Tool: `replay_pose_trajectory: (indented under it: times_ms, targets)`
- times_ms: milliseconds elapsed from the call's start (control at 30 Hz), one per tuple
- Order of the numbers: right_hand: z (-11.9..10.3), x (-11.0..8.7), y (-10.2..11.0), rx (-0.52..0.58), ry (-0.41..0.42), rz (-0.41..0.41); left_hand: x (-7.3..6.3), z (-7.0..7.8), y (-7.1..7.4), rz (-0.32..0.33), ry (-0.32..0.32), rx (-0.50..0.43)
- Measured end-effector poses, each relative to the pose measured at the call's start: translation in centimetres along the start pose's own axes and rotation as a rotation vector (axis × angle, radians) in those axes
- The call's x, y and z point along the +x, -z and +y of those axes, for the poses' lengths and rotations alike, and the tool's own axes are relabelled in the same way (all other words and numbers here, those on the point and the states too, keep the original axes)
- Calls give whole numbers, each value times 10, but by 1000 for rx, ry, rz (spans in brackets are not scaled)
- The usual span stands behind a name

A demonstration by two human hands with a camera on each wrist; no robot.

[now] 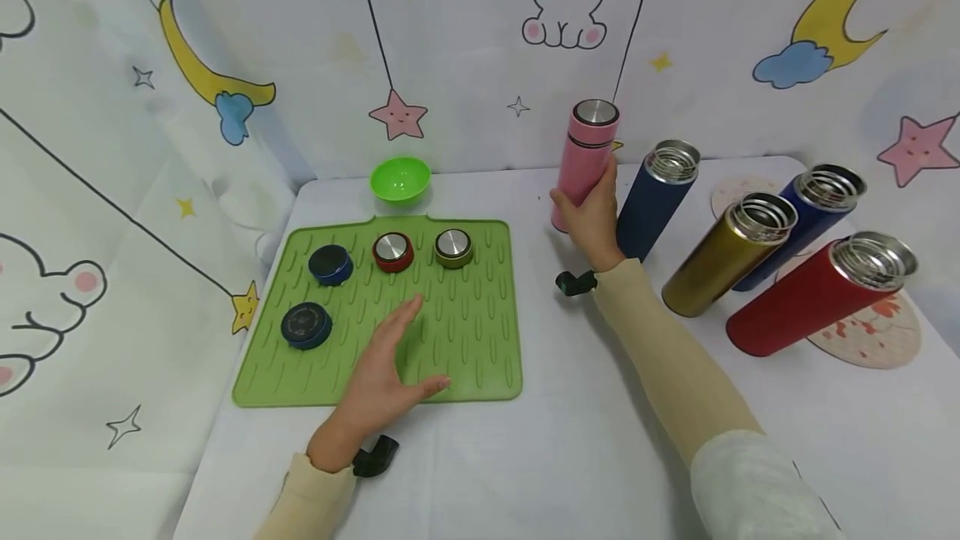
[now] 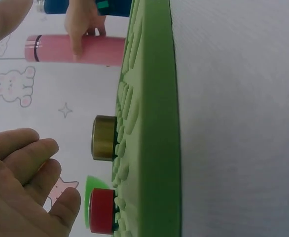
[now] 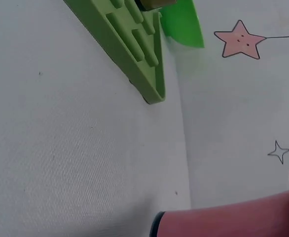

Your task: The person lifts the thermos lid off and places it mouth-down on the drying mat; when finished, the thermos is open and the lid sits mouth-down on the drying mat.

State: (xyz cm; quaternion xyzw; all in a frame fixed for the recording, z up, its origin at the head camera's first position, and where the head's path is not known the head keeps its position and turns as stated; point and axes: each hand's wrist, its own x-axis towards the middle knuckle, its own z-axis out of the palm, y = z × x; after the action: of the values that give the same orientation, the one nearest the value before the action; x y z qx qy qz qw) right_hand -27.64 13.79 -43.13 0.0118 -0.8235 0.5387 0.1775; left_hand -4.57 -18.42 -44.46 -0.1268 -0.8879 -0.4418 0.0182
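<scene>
My right hand (image 1: 596, 219) grips a pink thermos bottle (image 1: 587, 152) around its lower body at the back of the table; its silver-topped lid is on. In the right wrist view part of the pink bottle (image 3: 228, 219) shows at the bottom with one fingertip. Over the green drying mat (image 1: 465, 340) my left hand (image 1: 382, 377) hovers, fingers spread and holding nothing. Several bottle lids lie on the mat: a red lid (image 1: 393, 252), an olive-gold lid (image 1: 453, 248), a blue lid (image 1: 330, 264) and a dark blue lid (image 1: 306, 325).
To the right stand lidless bottles: dark blue (image 1: 656, 198), gold (image 1: 727, 257), blue (image 1: 802, 215) and red (image 1: 817, 294). Round patterned mats (image 1: 892, 340) lie by them. A green bowl (image 1: 401, 182) sits behind the drying mat. A printed cloth backdrop (image 1: 465, 48) rises behind the table.
</scene>
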Motion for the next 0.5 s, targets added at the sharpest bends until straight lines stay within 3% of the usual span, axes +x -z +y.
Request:
replay_pose_trajectory:
  times_ms: [200, 500]
  targets:
    - [-3, 2, 0, 7, -11, 20, 0, 1, -1, -2, -9, -3]
    - [-6, -12, 5, -20, -83, -47, 1, 2, -2, -19, -9, 4]
